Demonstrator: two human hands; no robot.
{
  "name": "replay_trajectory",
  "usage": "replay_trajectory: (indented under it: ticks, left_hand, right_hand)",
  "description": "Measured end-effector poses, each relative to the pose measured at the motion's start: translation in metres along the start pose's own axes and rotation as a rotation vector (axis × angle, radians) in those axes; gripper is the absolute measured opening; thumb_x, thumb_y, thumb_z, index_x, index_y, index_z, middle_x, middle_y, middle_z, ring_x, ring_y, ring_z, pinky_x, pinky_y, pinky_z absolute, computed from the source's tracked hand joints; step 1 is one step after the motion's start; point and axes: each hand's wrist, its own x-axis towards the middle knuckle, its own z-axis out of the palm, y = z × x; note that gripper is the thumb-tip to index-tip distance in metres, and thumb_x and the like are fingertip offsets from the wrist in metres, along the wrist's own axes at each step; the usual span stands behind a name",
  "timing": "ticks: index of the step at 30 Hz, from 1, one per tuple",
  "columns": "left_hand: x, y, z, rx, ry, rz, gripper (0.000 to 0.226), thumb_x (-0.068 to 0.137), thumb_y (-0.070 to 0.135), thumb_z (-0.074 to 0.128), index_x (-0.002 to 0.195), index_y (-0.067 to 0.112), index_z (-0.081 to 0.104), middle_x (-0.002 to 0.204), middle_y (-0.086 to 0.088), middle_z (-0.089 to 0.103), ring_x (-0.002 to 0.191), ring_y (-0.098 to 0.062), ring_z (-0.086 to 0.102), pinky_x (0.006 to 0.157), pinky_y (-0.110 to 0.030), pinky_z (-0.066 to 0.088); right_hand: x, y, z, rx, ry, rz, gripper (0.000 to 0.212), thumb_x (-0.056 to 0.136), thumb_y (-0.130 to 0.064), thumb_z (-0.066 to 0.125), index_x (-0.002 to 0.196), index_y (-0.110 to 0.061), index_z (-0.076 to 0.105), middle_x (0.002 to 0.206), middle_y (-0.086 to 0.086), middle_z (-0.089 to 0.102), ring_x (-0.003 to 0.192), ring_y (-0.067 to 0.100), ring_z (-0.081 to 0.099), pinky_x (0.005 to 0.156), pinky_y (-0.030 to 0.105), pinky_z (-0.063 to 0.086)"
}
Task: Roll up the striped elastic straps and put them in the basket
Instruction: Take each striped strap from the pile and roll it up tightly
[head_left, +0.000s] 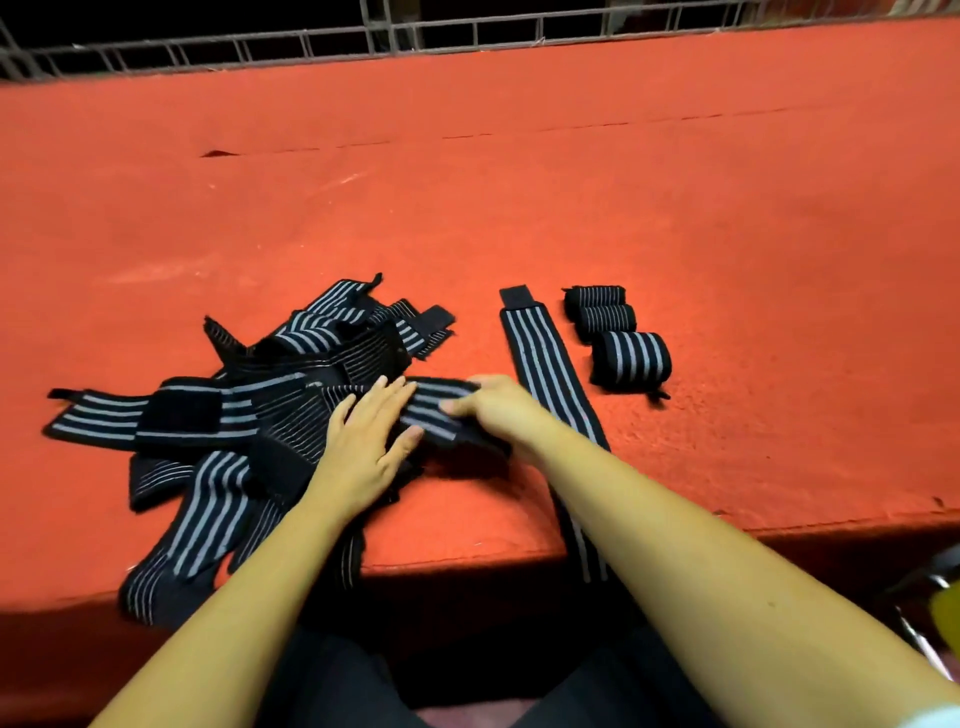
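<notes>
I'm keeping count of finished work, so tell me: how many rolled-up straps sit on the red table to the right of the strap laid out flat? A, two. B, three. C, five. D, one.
B: three rolled straps lie in a row on the red table, just right of the flat strap.

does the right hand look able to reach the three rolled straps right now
Probably yes: only a flat strap lies between the right hand and the rolled straps. But it grips a loose strap and would likely need to let go first.
</notes>
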Motion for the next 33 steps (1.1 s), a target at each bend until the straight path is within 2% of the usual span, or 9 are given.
replay_trajectory:
  ticks: [3, 5, 12, 16, 19, 23, 26, 30, 33]
  left_hand:
    - [0.008, -0.005, 0.002, 0.006, 0.029, -0.024, 0.086, 0.091, 0.079, 0.014, 0.157, 0.025, 0.023, 0.162, 0.005, 0.027, 0.152, -0.007, 0.012, 0.122, -0.038, 0.004]
    - [0.016, -0.007, 0.006, 0.031, 0.050, -0.075, 0.095, 0.086, 0.083, 0.019, 0.157, 0.021, 0.020, 0.163, 0.002, 0.026, 0.151, -0.009, 0.013, 0.121, -0.038, 0.005]
    - [0.044, 0.000, 0.006, -0.072, 0.066, -0.239, 0.104, 0.077, 0.079, 0.050, 0.157, 0.022, 0.016, 0.164, 0.002, 0.021, 0.153, -0.014, 0.011, 0.119, -0.043, 0.009]
    - [0.060, 0.011, 0.001, -0.115, -0.005, -0.191, 0.098, 0.082, 0.039, 0.072, 0.158, 0.033, 0.010, 0.164, 0.007, 0.015, 0.153, -0.015, 0.005, 0.121, -0.049, 0.004]
    - [0.067, 0.014, -0.003, -0.156, 0.013, -0.238, 0.084, 0.085, 0.001, 0.054, 0.154, 0.038, 0.025, 0.164, 0.001, 0.023, 0.153, -0.015, 0.010, 0.121, -0.046, 0.003]
    - [0.099, 0.042, -0.030, -0.296, 0.236, -0.035, 0.064, 0.082, -0.002, 0.046, 0.142, 0.018, 0.053, 0.149, -0.002, 0.048, 0.145, -0.019, 0.033, 0.121, -0.036, 0.015]
    - [0.132, 0.076, -0.065, -0.456, 0.295, -0.027, 0.054, 0.088, -0.007, 0.043, 0.137, 0.010, 0.057, 0.137, 0.005, 0.054, 0.134, -0.014, 0.045, 0.111, -0.012, 0.024]
    - [0.159, 0.102, -0.100, -0.606, 0.312, -0.199, 0.061, 0.080, -0.007, 0.038, 0.131, 0.017, 0.062, 0.124, 0.001, 0.066, 0.115, -0.016, 0.058, 0.094, -0.026, 0.045]
    - [0.155, 0.110, -0.104, -0.536, 0.066, -0.219, 0.067, 0.076, -0.010, 0.036, 0.127, 0.024, 0.062, 0.103, 0.000, 0.068, 0.077, -0.015, 0.057, 0.060, -0.024, 0.043]
  right_hand:
    - [-0.019, -0.032, -0.037, 0.369, -0.020, -0.111, 0.013, 0.089, 0.002, 0.061, 0.098, -0.006, 0.067, 0.090, 0.015, 0.073, 0.073, 0.025, 0.069, 0.072, 0.035, 0.059]
    - [-0.033, -0.049, -0.062, 0.466, -0.036, -0.195, 0.013, 0.092, 0.004, 0.054, 0.097, -0.004, 0.063, 0.084, 0.013, 0.070, 0.069, 0.025, 0.068, 0.064, 0.033, 0.059]
    - [-0.066, -0.065, -0.110, 0.382, -0.044, -0.273, 0.013, 0.092, -0.001, 0.051, 0.101, -0.004, 0.061, 0.080, 0.013, 0.072, 0.067, 0.028, 0.071, 0.061, 0.033, 0.058]
    - [-0.075, -0.075, -0.110, 0.428, -0.139, -0.335, 0.019, 0.085, -0.004, 0.053, 0.101, -0.003, 0.062, 0.079, 0.013, 0.071, 0.065, 0.029, 0.070, 0.061, 0.034, 0.056]
    - [-0.077, -0.087, -0.112, 0.666, -0.117, -0.401, 0.022, 0.084, -0.008, 0.053, 0.104, -0.006, 0.062, 0.082, 0.010, 0.071, 0.066, 0.026, 0.068, 0.063, 0.035, 0.056]
    - [-0.072, -0.088, -0.116, 0.676, 0.075, -0.352, 0.008, 0.095, -0.013, 0.053, 0.092, -0.014, 0.060, 0.076, 0.005, 0.071, 0.063, 0.021, 0.071, 0.054, 0.027, 0.057]
    - [-0.070, -0.091, -0.125, 0.772, 0.151, -0.343, 0.005, 0.095, -0.015, 0.057, 0.091, -0.014, 0.059, 0.081, 0.009, 0.072, 0.071, 0.024, 0.072, 0.058, 0.029, 0.058]
    - [-0.073, -0.101, -0.137, 0.727, 0.233, -0.405, 0.009, 0.097, -0.015, 0.056, 0.105, -0.011, 0.057, 0.078, 0.008, 0.073, 0.066, 0.022, 0.072, 0.054, 0.027, 0.056]
    - [-0.074, -0.106, -0.147, 0.609, 0.345, -0.453, 0.034, 0.093, -0.004, 0.063, 0.122, -0.012, 0.047, 0.070, 0.010, 0.070, 0.052, 0.023, 0.067, 0.046, 0.026, 0.053]
